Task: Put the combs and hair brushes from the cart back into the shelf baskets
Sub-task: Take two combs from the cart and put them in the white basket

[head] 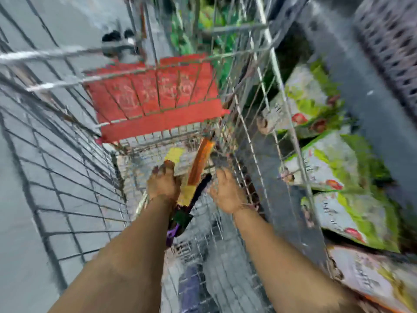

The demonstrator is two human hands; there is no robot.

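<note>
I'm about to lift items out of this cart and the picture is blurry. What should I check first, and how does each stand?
1. Both hands inside the cart: ok.
2. Left hand on the yellow item: ok, touching; grip cannot tell.
3. Right hand free: ok, fingers spread.
4. Orange item within reach between the hands: ok.
5. Which items are combs or brushes: cannot tell.
6. Shelf baskets in view: cannot tell.

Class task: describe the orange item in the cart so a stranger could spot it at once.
Start at the wire cart and find its red flap. Just below, between the left hand and right hand, lies the orange item. It is long, narrow and slanted, unlike the flat yellow packet beside it.
</note>
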